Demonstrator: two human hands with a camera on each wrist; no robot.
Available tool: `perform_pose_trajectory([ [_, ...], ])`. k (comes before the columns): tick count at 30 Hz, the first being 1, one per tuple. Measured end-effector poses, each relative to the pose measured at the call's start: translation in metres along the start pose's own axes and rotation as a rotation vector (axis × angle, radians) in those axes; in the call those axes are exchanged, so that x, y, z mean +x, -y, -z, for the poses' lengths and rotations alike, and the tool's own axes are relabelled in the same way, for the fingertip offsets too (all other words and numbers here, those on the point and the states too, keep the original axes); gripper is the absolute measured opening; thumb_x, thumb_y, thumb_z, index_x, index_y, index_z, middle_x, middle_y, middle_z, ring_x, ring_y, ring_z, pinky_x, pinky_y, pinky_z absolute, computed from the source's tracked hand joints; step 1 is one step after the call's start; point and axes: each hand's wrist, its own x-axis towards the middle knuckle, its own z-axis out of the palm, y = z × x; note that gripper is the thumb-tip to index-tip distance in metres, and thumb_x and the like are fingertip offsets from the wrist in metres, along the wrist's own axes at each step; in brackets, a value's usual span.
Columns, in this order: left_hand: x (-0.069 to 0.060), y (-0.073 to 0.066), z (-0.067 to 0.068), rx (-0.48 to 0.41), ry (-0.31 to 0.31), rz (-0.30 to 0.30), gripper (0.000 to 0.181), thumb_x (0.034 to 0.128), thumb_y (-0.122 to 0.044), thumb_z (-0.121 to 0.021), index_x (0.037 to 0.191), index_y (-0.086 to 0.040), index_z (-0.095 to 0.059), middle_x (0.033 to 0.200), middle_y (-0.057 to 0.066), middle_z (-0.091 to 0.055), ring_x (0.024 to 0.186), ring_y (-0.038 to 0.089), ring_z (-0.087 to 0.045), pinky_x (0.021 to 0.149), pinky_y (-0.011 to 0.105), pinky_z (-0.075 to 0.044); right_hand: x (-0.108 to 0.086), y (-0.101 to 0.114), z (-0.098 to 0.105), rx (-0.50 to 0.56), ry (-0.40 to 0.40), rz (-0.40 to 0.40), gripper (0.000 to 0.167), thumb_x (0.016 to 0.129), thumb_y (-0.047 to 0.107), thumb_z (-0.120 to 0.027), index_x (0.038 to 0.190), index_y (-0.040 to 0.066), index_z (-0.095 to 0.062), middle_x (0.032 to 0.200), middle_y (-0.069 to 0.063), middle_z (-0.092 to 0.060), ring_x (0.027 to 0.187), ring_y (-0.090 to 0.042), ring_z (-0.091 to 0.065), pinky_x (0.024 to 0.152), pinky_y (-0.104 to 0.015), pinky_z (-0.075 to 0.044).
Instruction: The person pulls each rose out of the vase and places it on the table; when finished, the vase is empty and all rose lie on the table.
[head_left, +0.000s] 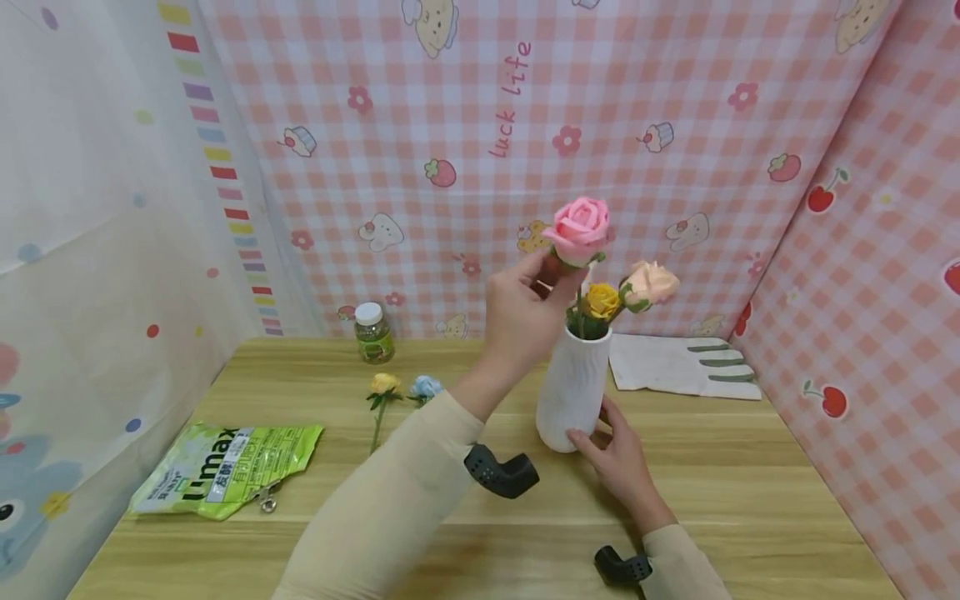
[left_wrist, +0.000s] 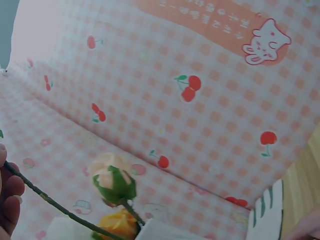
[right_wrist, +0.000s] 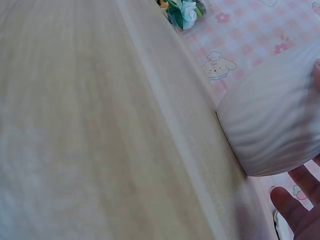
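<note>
In the head view, the left hand pinches a pink rose just under its bloom, above a white vase. The rose's green stem slants down to the vase mouth in the left wrist view, with the left fingers at its upper end. A yellow rose and a peach rose stand in the vase. Low on the vase, the right hand holds its side, thumb in front; the right wrist view shows part of that hand by the vase's base.
A yellow flower and a blue flower lie left of the vase. Behind them stands a white-capped jar. A green bag lies at the left, a white glove at the back right. Patterned cloth walls border the table.
</note>
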Motion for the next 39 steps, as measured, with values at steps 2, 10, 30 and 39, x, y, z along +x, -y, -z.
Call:
perform_pose_trajectory([
  [2,0.002,-0.001,0.007,-0.028,-0.052,-0.013,0.016,0.0905,-0.015,-0.068,0.083,-0.002,-0.068,0.068,0.005,-0.065,0.059,0.008,-0.057,0.049,0.023,-0.047,0.0,0.0,0.0,-0.002,-0.004,0.005,0.073,0.088,0.022,-0.072,0.146,0.0,-0.033,0.139,-0.023,-0.046,0.127,-0.036,-0.044,0.096,-0.053,-0.044],
  [10,0.005,0.003,0.027,-0.114,-0.174,0.031,0.02,0.0876,-0.012,-0.072,0.077,0.004,-0.07,0.063,0.012,-0.066,0.054,0.02,-0.061,0.049,0.025,-0.048,0.0,0.001,-0.001,-0.009,-0.004,0.0,0.072,0.089,0.022,-0.071,0.146,0.0,-0.032,0.138,-0.024,-0.046,0.126,-0.036,-0.045,0.096,-0.053,-0.044],
  [30,-0.002,-0.005,0.082,-0.243,-0.437,-0.01,0.014,0.089,-0.002,-0.067,0.091,0.012,-0.068,0.081,0.02,-0.07,0.063,0.02,-0.066,0.063,0.036,-0.057,-0.001,0.001,-0.001,-0.011,-0.008,0.008,0.069,0.089,0.02,-0.071,0.144,-0.001,-0.034,0.135,-0.026,-0.047,0.124,-0.039,-0.046,0.095,-0.054,-0.044],
  [39,-0.021,-0.003,0.131,-0.329,-0.519,0.107,0.013,0.0897,-0.005,-0.067,0.096,0.006,-0.069,0.085,0.016,-0.07,0.064,0.019,-0.065,0.064,0.028,-0.055,0.0,0.0,-0.001,-0.008,-0.015,0.012,0.069,0.089,0.019,-0.071,0.144,-0.001,-0.035,0.134,-0.025,-0.048,0.124,-0.037,-0.046,0.095,-0.053,-0.045],
])
